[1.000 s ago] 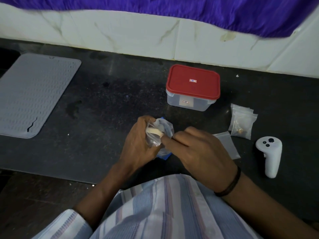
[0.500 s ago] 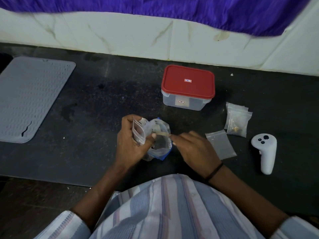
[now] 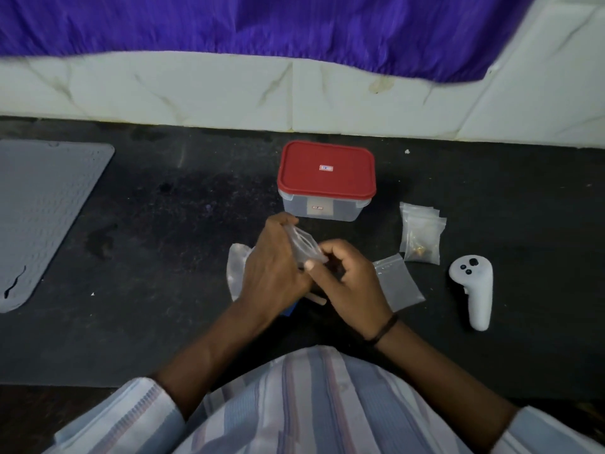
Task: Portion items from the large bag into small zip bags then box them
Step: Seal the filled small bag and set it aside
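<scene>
Dark stone counter fills mid-frame under a white tiled wall. At center, the left hand grips a small zip bag, now lifted clear of the large bag, which half a second ago sat between both hands and now lies flat at its left. The right hand pinches the small bag's lower edge. Beyond stands a red-lidded box, closed. Right: filled zip bags holding small brass bits, an empty one, a white controller.

Box behind hands; controller far rt, mat left
</scene>
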Tool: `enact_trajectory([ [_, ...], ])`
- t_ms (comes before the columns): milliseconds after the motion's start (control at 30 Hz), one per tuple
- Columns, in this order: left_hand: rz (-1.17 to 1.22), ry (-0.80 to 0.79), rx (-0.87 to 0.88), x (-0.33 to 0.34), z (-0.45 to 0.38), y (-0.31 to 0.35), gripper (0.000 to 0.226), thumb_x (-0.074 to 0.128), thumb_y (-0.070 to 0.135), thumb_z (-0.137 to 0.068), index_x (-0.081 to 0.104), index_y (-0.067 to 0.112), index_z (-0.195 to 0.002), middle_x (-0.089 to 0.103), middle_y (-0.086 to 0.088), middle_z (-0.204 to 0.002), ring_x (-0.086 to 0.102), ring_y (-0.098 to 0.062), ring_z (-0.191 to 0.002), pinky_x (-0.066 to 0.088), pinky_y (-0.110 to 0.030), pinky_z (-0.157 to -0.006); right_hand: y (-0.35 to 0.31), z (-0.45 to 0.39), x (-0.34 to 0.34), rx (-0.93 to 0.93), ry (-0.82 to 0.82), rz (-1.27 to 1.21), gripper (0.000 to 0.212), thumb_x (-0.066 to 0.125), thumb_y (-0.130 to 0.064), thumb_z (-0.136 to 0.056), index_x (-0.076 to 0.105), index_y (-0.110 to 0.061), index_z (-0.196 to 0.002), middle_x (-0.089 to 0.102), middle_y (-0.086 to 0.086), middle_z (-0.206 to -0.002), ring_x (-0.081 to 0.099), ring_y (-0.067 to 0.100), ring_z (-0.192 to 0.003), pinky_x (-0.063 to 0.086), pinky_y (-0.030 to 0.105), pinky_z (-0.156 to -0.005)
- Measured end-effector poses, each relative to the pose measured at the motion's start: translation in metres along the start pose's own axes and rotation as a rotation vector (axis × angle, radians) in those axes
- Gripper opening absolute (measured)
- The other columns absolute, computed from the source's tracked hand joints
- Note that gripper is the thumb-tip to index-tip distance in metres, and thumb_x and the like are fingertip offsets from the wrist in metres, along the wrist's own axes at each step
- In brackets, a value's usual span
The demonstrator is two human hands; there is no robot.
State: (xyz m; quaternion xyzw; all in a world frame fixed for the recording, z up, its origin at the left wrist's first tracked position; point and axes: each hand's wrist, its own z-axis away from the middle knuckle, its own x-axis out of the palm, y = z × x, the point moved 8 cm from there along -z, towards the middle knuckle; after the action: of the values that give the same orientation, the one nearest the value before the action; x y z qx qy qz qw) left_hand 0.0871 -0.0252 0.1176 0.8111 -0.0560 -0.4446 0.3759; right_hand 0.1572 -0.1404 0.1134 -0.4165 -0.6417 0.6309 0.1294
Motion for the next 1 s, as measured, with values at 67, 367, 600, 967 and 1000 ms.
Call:
enact_trajectory([
  [67, 0.053, -0.041, 0.01, 0.015, -0.007, 0.01, 0.062, 0.06, 0.058, -0.085, 0.03, 0.023, -0.127, 0.059, 0.004, -0.113, 0.059, -0.004, -0.099, 0.05, -0.025, -0.086, 0.013, 0.0, -0.011, 0.094, 0.104, -0.087, 0.01, 0.058, -0.03, -0.094, 0.063, -0.021, -0.092, 0.064, -0.004, -0.082, 0.062, 0.012, -0.077, 0.053, 0.034, -0.069],
  [367, 0.548, -0.279, 0.085, 0.093, -0.007, 0.052, 0.072, 0.067, 0.017, -0.08, 0.028, 0.018, -0.141, 0.055, -0.006, -0.123, 0.06, -0.014, -0.108, 0.052, -0.032, -0.091, 0.066, 0.015, -0.063, 0.32, 0.64, -0.376, 0.025, 0.044, -0.034, -0.099, 0.058, -0.015, -0.091, 0.063, 0.005, -0.084, 0.058, 0.015, -0.078, 0.05, 0.041, -0.074],
  [600, 0.716, -0.264, -0.208, 0.145, -0.03, 0.069, 0.017, 0.045, 0.028, -0.103, 0.057, 0.018, -0.095, 0.065, 0.0, -0.087, 0.062, -0.013, -0.079, 0.053, -0.037, -0.072, 0.096, 0.009, -0.12, 0.333, 0.752, -0.076, 0.025, 0.039, -0.037, -0.101, 0.049, -0.026, -0.081, 0.055, -0.012, -0.07, 0.053, 0.006, -0.066, 0.049, 0.038, -0.065],
  [967, 0.453, -0.45, -0.401, 0.232, -0.077, 0.059, 0.031, 0.065, 0.031, -0.09, 0.056, 0.019, -0.062, 0.057, 0.005, -0.061, 0.054, -0.013, -0.062, 0.055, -0.038, -0.07, 0.139, -0.02, -0.188, 0.431, 0.556, 0.5, 0.014, 0.047, -0.031, -0.099, 0.047, -0.02, -0.09, 0.059, -0.005, -0.085, 0.056, 0.015, -0.077, 0.037, 0.029, -0.062],
  [1000, 0.462, -0.457, -0.439, 0.237, -0.078, 0.053, 0.032, 0.067, 0.034, -0.087, 0.057, 0.018, -0.06, 0.058, 0.005, -0.059, 0.056, -0.016, -0.06, 0.058, -0.044, -0.071, 0.142, -0.024, -0.19, 0.434, 0.525, 0.559, 0.014, 0.048, -0.03, -0.098, 0.05, -0.02, -0.089, 0.06, -0.004, -0.088, 0.056, 0.016, -0.081, 0.038, 0.03, -0.065],
])
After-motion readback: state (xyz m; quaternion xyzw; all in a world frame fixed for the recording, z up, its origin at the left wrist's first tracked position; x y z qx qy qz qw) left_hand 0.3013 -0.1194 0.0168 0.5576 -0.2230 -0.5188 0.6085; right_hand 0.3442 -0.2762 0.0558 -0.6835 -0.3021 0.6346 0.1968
